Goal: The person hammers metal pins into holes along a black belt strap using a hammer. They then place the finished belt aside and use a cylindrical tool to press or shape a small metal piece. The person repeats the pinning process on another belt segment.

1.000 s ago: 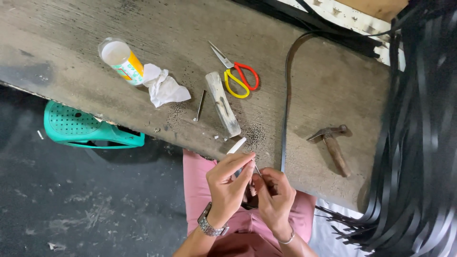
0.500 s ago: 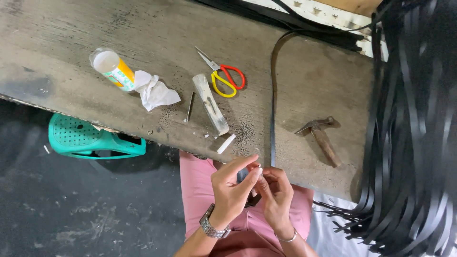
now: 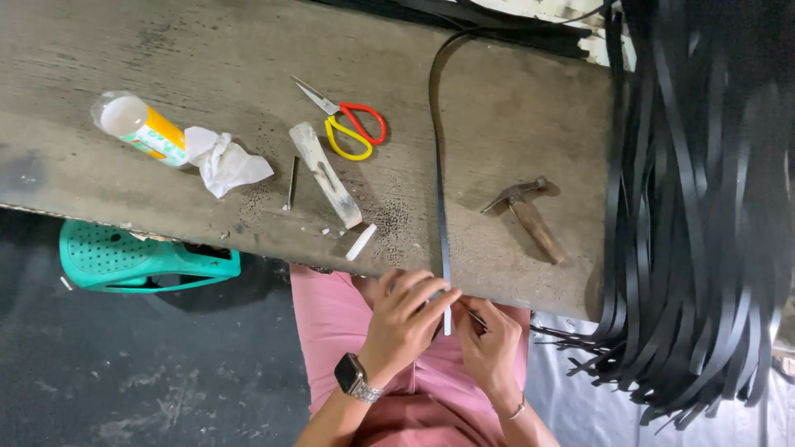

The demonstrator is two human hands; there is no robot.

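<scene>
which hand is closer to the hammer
Right. The right hand sits at the bench edge just below the hammer; the left hand is farther off, beyond the black strip.

We cannot tell what thin item the right hand (image 3: 490,338) pinches; beside it, the black strips (image 3: 704,207) are cut off.

Both hands at the bench edge: left hand (image 3: 406,319) and right hand (image 3: 490,339) pinching a black strap (image 3: 436,157). Hammer (image 3: 530,217), scissors (image 3: 348,124), bottle (image 3: 141,126) up on the worn bench (image 3: 207,50).
</scene>
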